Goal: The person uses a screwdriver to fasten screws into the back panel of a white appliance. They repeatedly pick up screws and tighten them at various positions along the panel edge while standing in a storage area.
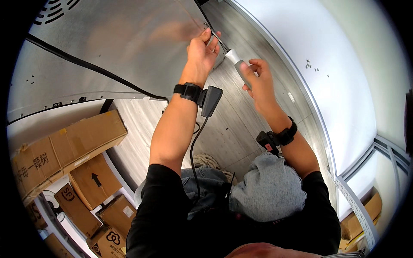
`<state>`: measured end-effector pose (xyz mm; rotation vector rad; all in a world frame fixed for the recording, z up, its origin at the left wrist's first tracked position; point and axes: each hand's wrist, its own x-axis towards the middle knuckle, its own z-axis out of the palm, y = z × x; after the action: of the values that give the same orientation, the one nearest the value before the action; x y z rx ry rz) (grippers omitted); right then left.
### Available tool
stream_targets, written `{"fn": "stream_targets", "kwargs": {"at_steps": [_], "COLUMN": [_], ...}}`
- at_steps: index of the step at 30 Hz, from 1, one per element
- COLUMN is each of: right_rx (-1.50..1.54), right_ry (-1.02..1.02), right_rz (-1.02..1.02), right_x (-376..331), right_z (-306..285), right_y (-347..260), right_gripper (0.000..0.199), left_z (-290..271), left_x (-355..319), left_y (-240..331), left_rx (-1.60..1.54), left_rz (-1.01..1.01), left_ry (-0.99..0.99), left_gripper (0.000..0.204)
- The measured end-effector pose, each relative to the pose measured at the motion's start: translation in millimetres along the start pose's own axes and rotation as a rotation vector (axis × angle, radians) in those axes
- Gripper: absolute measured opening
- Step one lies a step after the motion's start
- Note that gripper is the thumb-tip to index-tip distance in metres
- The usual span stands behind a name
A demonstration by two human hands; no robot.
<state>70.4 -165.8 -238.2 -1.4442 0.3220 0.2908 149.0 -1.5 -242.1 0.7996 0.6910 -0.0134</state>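
Note:
My right hand [261, 84] is closed round the grey grip of a screwdriver [232, 56] with a white collar. Its thin shaft slants up and left to the right edge of a large brushed-metal panel [129, 51]. At that edge my left hand [201, 52] is closed, thumb and fingers pinched beside the shaft's far end. What lies between those fingertips is too small to tell, and the screwdriver's tip is hidden by them. Small holes [218, 64] run along the panel's edge near the left hand.
A thick black cable [86, 64] crosses the panel. Cardboard boxes [77, 142] are stacked at lower left. Several small metal pieces [309, 64] lie on the white surface [344, 94] at right. A metal rack [352, 202] stands at lower right. A thin cord [193, 150] hangs from my left wrist's black device [211, 101].

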Motion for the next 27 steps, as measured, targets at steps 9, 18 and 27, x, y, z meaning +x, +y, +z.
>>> {"fn": "stream_targets", "kwargs": {"at_steps": [9, 18, 27], "right_rx": [0.107, 0.062, -0.005], "right_ry": [-0.201, -0.108, -0.073], "right_rz": [0.134, -0.061, -0.078], "right_x": [9, 13, 4], "right_z": [-12, -12, -3], "right_y": [-1, 17, 9], "right_gripper": [0.035, 0.037, 0.034], "left_z": [0, 0, 0], "left_x": [0, 3, 4], "left_y": [1, 0, 2], "left_rx": [-0.076, -0.071, -0.070], "left_rz": [0.000, -0.012, -0.011], "left_ry": [-0.024, -0.005, -0.007], "left_gripper": [0.008, 0.005, 0.003]}}
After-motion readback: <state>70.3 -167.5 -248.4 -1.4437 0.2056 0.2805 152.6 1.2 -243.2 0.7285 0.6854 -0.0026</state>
